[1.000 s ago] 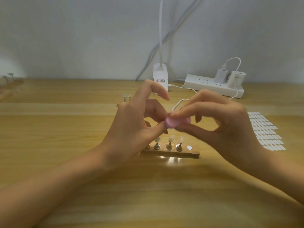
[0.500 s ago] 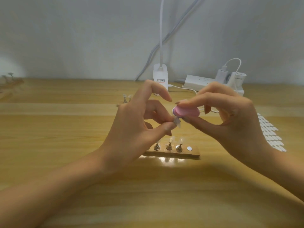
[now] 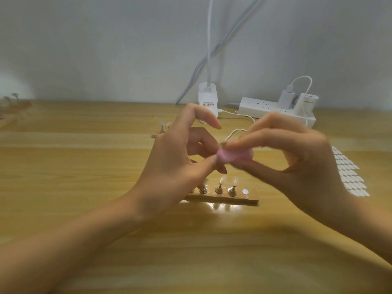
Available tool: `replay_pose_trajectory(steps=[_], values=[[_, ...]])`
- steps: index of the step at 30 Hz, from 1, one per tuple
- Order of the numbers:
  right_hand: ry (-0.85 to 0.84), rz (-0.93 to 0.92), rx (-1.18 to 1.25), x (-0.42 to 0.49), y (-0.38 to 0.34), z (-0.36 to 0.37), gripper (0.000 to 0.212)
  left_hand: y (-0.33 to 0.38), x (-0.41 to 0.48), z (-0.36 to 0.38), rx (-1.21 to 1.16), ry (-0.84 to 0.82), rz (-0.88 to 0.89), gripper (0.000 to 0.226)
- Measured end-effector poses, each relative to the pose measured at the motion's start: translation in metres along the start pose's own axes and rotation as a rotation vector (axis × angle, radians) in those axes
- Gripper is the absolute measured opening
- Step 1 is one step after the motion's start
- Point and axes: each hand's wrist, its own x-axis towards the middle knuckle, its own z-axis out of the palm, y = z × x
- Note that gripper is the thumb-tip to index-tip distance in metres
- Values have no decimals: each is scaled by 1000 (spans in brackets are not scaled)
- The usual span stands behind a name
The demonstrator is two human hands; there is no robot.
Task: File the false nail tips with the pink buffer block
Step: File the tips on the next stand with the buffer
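pink buffer block (image 3: 234, 155) pinched in right hand (image 3: 297, 166), touching left hand (image 3: 174, 168) thumb

- Your left hand (image 3: 176, 166) is raised, index finger arched, thumb meeting the curled fingers (what they pinch is hidden).
- Your right hand (image 3: 297, 164), blurred, pinches the pink buffer block (image 3: 235, 155) between thumb and fingertips.
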Motion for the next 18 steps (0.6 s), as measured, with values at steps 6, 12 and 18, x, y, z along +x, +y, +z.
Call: replay_pose_trajectory(steps=[6, 12, 18], values=[[38, 14, 11, 3, 3, -5, 21, 1, 1, -1, -37, 5, -25, 41], [14, -25, 5, 1, 4, -3, 21, 0, 1, -1, -81, -16, -51, 41], [-3, -51, 25, -1, 5, -1, 20, -1, 0, 1, -112, -34, -55, 36]])
